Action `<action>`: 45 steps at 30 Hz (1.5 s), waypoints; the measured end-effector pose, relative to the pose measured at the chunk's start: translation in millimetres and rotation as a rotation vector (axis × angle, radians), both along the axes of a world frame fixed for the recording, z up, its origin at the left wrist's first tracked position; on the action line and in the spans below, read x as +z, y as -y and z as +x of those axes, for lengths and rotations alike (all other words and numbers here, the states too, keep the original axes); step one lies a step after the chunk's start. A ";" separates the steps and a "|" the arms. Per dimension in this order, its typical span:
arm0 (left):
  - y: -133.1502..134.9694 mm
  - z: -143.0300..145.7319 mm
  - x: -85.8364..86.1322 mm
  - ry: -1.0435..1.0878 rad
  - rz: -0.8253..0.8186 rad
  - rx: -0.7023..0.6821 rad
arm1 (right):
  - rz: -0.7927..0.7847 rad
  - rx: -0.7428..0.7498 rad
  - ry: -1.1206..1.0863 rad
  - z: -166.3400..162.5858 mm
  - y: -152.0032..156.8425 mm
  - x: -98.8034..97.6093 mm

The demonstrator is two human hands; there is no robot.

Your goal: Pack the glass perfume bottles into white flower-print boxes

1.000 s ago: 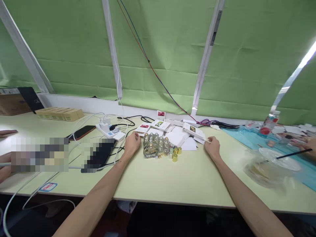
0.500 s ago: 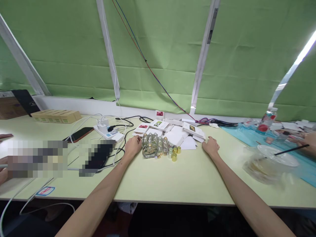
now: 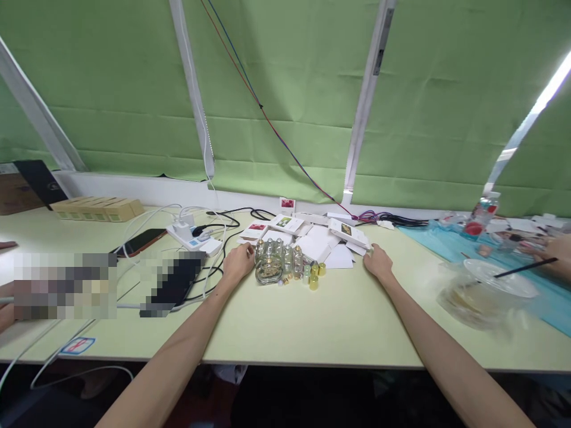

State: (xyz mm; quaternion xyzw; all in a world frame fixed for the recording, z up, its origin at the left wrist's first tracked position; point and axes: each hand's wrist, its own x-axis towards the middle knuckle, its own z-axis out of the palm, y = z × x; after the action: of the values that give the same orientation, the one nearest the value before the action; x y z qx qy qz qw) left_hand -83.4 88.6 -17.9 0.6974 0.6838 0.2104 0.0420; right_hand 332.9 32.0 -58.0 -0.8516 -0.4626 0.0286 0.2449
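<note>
My left hand [image 3: 238, 263] rests on the table with its fingers curled in, just left of a group of clear glass bottles [image 3: 270, 268]. Nothing shows in its fingers. The bottles stand close together, and one wide bottle is at the front. Small gold caps [image 3: 314, 282] and other tiny parts lie to their right. My right hand [image 3: 378, 261] also rests with curled fingers, at the right edge of a pile of white card boxes [image 3: 316, 244]. It seems to hold nothing; its fingertips are close to a box with a dark picture [image 3: 348, 233], and contact is unclear.
To the left are a power strip [image 3: 190, 236], cables and phones [image 3: 141, 242]. Yellow boxes [image 3: 98, 209] sit at the back left. On the right stand a lidded plastic tub [image 3: 477, 297], a blue sheet [image 3: 432, 244] and a bottle [image 3: 484, 214]. Other people's hands show at both sides.
The whole view has shifted slightly. Both hands stay beside the bottles and boxes, and nothing has been picked up or let go.
</note>
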 end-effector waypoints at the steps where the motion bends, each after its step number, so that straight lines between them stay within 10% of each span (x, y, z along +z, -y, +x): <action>1: -0.2 0.0 0.0 0.001 -0.002 0.002 | 0.000 -0.005 0.003 -0.4 0.3 0.1; 45: -2.7 0.0 2.9 -0.048 -0.020 -0.066 | -0.160 -0.017 0.143 -3.7 -0.6 -6.7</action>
State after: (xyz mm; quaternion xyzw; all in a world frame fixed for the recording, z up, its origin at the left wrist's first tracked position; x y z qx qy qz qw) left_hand -83.4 91.3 -15.0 0.7242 0.6631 0.1852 0.0393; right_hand 329.2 32.6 -64.7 -0.8721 -0.4680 0.0026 0.1429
